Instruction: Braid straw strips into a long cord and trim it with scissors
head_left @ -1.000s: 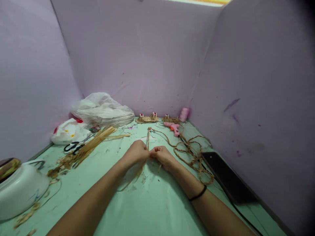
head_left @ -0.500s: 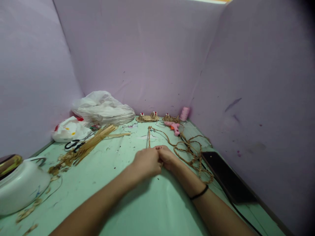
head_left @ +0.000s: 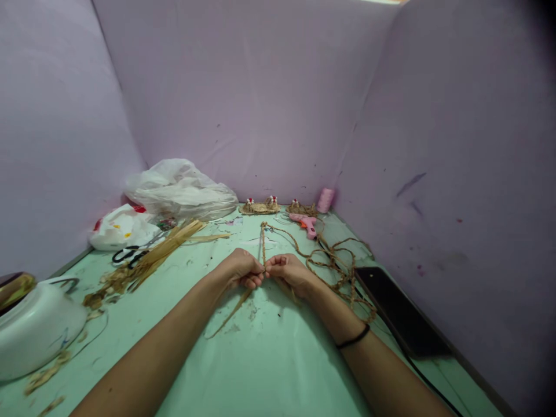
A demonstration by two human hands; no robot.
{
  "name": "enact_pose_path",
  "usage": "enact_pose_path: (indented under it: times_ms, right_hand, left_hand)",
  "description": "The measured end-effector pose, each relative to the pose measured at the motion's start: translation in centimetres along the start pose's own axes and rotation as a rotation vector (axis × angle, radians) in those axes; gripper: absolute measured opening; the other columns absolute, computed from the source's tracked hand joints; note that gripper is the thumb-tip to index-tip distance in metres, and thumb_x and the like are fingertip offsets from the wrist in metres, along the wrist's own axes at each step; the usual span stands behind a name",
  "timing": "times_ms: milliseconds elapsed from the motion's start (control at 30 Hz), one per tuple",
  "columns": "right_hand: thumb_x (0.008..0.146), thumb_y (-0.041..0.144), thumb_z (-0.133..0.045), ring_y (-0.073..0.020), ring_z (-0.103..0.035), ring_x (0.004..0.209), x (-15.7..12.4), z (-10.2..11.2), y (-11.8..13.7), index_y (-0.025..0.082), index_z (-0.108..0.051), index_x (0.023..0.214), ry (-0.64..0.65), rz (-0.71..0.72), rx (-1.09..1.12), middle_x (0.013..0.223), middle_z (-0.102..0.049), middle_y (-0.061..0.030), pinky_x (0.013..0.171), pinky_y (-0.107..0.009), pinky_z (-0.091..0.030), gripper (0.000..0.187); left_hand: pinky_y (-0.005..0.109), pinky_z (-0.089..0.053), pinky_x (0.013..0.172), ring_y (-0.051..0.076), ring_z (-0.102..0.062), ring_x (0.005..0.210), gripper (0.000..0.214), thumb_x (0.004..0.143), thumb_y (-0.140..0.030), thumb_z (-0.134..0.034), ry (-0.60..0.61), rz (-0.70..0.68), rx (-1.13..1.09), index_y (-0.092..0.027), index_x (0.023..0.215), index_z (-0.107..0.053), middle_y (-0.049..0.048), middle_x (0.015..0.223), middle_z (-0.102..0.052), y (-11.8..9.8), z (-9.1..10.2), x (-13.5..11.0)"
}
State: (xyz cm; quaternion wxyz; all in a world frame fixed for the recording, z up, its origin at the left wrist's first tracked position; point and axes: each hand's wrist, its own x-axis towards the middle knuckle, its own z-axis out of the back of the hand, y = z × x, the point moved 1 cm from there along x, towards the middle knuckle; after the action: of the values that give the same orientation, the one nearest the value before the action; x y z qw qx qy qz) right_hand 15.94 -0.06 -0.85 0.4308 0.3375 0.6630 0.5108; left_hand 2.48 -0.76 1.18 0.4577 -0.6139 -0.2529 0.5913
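A thin brown braided cord (head_left: 263,243) runs from a fixed point on the green table down to my two hands. My left hand (head_left: 245,269) is closed, pinching the fibre strands at the cord's lower end. A loose flat strand (head_left: 232,313) hangs from it toward the lower left. Close beside it, my right hand (head_left: 289,272) pinches the same end with thumb and forefinger, and another strand shows below its palm. The fingertips of both hands nearly meet. A longer stretch of braided cord (head_left: 343,278) lies in loops to the right.
Dry fibre strips (head_left: 167,249) and black-handled scissors (head_left: 128,255) lie left, near a white plastic bag (head_left: 182,188). A white pot (head_left: 39,330) stands at the left edge. A pink glue gun (head_left: 306,225), pink thread spool (head_left: 325,200), woven slippers (head_left: 259,207) and a dark phone (head_left: 402,313) are also there.
My hands were overlapping, the left over the right; now they have drawn apart slightly, side by side at the cord's end. Loose strands have come into view below them.
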Motion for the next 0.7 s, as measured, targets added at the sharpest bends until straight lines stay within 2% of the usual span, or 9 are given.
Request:
enact_pose_path:
  times_ms: [167,300,400,467,567,700]
  right_hand:
    - [0.053,0.01,-0.06,-0.0066,-0.048,0.045,0.1,0.0,0.1,0.013,-0.054,0.057,-0.025,0.068,-0.102,0.048,-0.058,0.0018,0.046,-0.017,-0.033,0.007]
    - [0.055,0.01,-0.056,-0.0074,-0.048,0.046,0.5,0.0,-0.6,0.014,-0.052,0.056,-0.093,0.128,-0.262,0.048,-0.057,0.0028,0.047,-0.018,-0.034,0.007]
    - [0.055,0.016,-0.059,-0.0072,-0.044,0.044,0.2,0.5,-0.3,0.013,-0.055,0.055,-0.189,0.133,-0.488,0.046,-0.054,0.0029,0.043,-0.018,-0.03,0.005]
    - [0.055,0.023,-0.061,-0.007,-0.04,0.042,-0.3,0.8,0.2,0.012,-0.06,0.056,-0.243,0.116,-0.647,0.045,-0.052,0.0023,0.042,-0.019,-0.027,0.011]
    - [0.058,0.027,-0.06,-0.0085,-0.042,0.044,-1.3,0.6,1.1,0.012,-0.065,0.059,-0.29,0.12,-0.821,0.047,-0.056,-0.0005,0.042,-0.02,-0.026,0.016]
    - [0.065,0.02,-0.052,-0.0116,-0.05,0.049,-2.8,-1.4,1.0,0.015,-0.067,0.061,-0.337,0.304,-1.064,0.055,-0.063,-0.005,0.047,-0.022,-0.028,0.017]
  left_hand:
    - [0.02,-0.033,0.031,0.009,-0.044,0.032,0.008,0.053,-0.013,-0.052,0.028,-0.089,0.085,-0.009,0.053,-0.058,0.0006,0.04,-0.051,0.0,0.3,-0.1]
    - [0.019,-0.018,0.029,0.005,-0.03,0.027,0.01,0.051,-0.015,-0.051,-0.082,-0.196,0.203,-0.012,0.042,-0.05,-0.0039,0.031,-0.038,0.2,-0.1,0.1]
    - [0.02,-0.013,0.032,0.003,-0.023,0.029,0.012,0.05,-0.014,-0.051,-0.14,-0.275,0.23,-0.013,0.039,-0.046,-0.0061,0.029,-0.031,0.4,-0.3,0.5]
    - [0.02,-0.014,0.034,0.003,-0.022,0.031,0.012,0.05,-0.015,-0.052,-0.147,-0.28,0.235,-0.013,0.038,-0.046,-0.0061,0.029,-0.03,0.5,-0.5,0.6]
    - [0.02,-0.015,0.034,0.004,-0.023,0.031,0.014,0.05,-0.014,-0.051,-0.151,-0.253,0.229,-0.013,0.038,-0.046,-0.0057,0.028,-0.03,0.3,-0.8,0.2]
    - [0.021,-0.015,0.033,0.005,-0.024,0.028,0.017,0.052,-0.013,-0.047,-0.194,-0.172,0.232,-0.014,0.036,-0.043,-0.0045,0.026,-0.029,0.0,-1.0,-0.4]
